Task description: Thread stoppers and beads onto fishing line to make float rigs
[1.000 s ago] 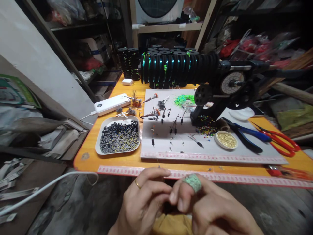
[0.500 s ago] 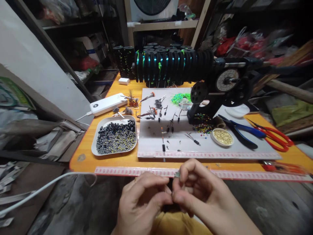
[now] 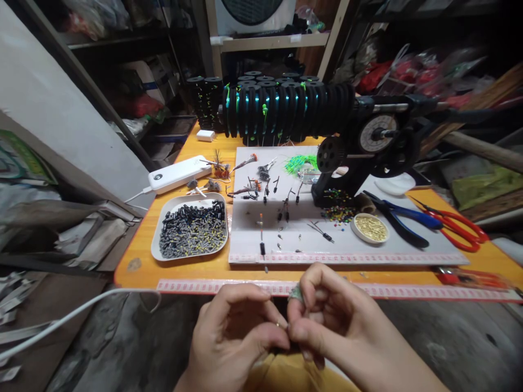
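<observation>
My left hand and my right hand meet at the fingertips in front of the table's near edge. A tiny gold-coloured bit shows between the left finger and thumb. The right fingers are pinched, with a small greenish piece at the index finger; what else they hold is too small to name. Beyond the hands, a small float-like piece with an orange tip and black body hangs or stands over the white board's front edge. Small metal bits and black pieces with wires lie on the white board.
A tray of small dark parts is at left, near a white power bank. A black spool machine stands behind. On the right are a dish of gold beads, blue pliers and red scissors.
The float-like piece has shifted left and slightly down. My left index finger has lifted and arched, uncovering the gold-coloured bit at its tip. The right hand has barely moved.
</observation>
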